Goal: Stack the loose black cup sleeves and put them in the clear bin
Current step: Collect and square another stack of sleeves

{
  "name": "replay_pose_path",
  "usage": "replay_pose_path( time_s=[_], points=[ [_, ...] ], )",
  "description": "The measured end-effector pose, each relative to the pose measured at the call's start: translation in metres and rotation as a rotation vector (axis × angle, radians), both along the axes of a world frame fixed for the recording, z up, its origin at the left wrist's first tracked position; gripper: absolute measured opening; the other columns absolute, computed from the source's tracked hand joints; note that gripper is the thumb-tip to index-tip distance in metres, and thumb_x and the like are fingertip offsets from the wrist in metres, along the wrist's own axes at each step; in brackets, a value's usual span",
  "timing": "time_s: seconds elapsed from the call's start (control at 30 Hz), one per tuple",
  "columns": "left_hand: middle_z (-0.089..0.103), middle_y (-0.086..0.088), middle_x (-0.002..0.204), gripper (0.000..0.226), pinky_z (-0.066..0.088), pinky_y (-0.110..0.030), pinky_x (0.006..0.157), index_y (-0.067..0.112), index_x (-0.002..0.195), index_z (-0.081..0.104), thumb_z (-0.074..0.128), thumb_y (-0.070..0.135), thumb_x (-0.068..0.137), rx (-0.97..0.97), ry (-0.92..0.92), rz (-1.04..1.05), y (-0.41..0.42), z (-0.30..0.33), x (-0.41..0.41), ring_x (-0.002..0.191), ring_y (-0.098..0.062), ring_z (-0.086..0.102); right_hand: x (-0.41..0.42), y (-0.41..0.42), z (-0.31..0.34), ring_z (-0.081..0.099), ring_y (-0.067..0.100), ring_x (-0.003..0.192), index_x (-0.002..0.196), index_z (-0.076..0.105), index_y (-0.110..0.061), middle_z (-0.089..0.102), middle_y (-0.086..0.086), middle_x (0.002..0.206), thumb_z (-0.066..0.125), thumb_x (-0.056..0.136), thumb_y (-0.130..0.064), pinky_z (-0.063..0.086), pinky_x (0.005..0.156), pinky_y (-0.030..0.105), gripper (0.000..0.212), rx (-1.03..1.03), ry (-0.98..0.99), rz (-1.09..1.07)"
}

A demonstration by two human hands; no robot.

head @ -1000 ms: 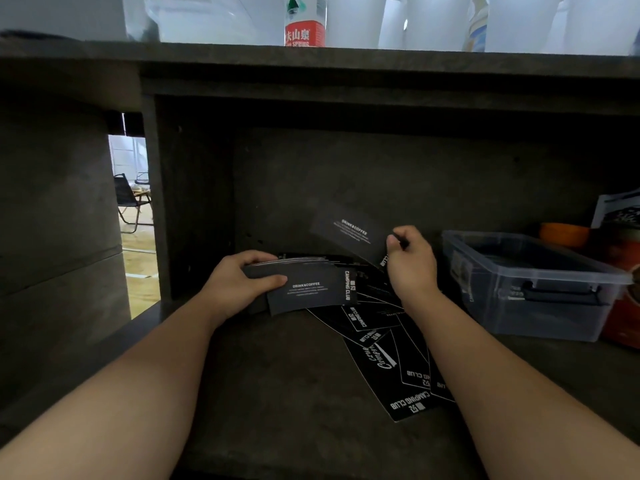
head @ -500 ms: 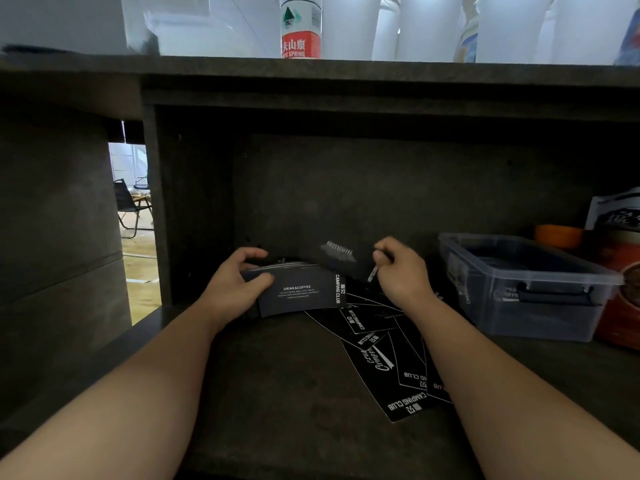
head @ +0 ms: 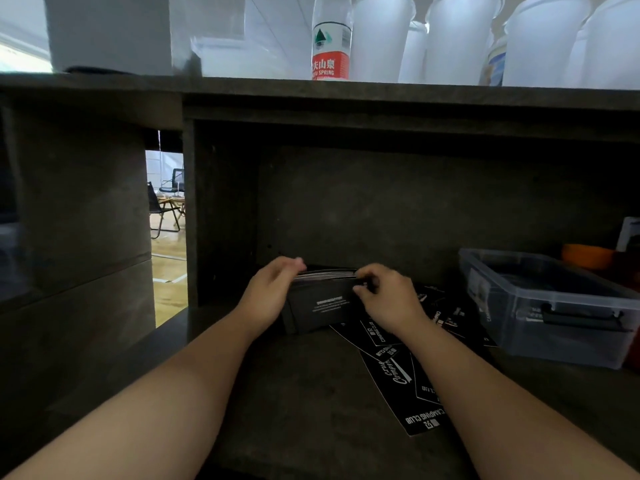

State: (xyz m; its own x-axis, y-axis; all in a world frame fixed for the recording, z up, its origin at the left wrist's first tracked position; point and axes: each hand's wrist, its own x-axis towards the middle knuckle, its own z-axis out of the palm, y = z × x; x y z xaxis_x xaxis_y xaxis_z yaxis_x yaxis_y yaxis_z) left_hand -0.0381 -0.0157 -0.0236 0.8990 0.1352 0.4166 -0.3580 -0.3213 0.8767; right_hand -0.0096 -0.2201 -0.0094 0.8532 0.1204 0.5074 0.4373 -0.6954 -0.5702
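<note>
dim shelf (head: 311,393), both hands (head: 266,296) gripping sleeve stack (head: 320,303)

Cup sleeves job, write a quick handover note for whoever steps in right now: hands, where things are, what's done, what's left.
Left hand grips the stack of sleeves, held on edge above the shelf.
Right hand pinches the stack's right end, squaring it.
Loose sleeves lie fanned on the shelf under the right wrist.
Clear bin sits to the right, open; something dark is inside, unclear what.
Done: part of the pile gathered.
Left: collect the rest, put the stack in the bin.
</note>
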Motion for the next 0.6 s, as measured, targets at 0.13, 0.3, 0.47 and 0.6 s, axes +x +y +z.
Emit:
replay_pose_path(
  time_s=[0.13,0.3,0.47,0.6],
  points=[
    [0.065,0.01,0.095,0.04,0.042,-0.01,0.069,0.03,0.103,0.063,0.084,0.039,0.07,0.251,-0.036,0.059,-0.008,-0.004,-0.002,0.089,0.0,0.062,-0.003,0.011,-0.006,0.06,0.017,0.102,0.128,0.041,-0.028,0.061,0.003,0.113,0.075,0.08,-0.019,0.049,0.087,0.028,0.06,-0.012,0.114,0.108],
    [0.067,0.015,0.098,0.049,0.05,-0.019,0.085,0.032,0.107,0.067,0.089,0.034,0.063,0.377,-0.157,0.097,-0.005,0.004,-0.005,0.094,0.002,0.063,-0.006,0.01,-0.002,0.044,0.019,0.13,0.15,0.011,-0.033,0.045,0.002,0.142,0.076,0.08,-0.016,0.036,0.106,0.026,0.097,0.006,0.166,0.152],
    [0.061,0.018,0.102,0.042,0.046,-0.013,0.082,0.035,0.102,0.069,0.087,0.035,0.065,0.414,-0.222,0.145,0.008,0.004,-0.006,0.094,0.003,0.059,-0.004,0.013,0.0,0.046,0.019,0.124,0.142,0.04,-0.024,0.047,0.003,0.134,0.073,0.083,-0.024,0.037,0.1,0.024,0.067,-0.04,0.099,0.107],
    [0.061,0.012,0.103,0.023,0.044,-0.018,0.078,0.03,0.106,0.067,0.065,0.045,0.088,0.013,-0.072,0.187,0.007,0.002,0.0,0.098,-0.004,0.058,-0.01,0.019,0.003,0.052,0.016,0.109,0.121,0.061,-0.025,0.05,0.002,0.119,0.071,0.085,-0.027,0.041,0.094,0.025,0.037,-0.112,0.052,0.155]
  ],
)
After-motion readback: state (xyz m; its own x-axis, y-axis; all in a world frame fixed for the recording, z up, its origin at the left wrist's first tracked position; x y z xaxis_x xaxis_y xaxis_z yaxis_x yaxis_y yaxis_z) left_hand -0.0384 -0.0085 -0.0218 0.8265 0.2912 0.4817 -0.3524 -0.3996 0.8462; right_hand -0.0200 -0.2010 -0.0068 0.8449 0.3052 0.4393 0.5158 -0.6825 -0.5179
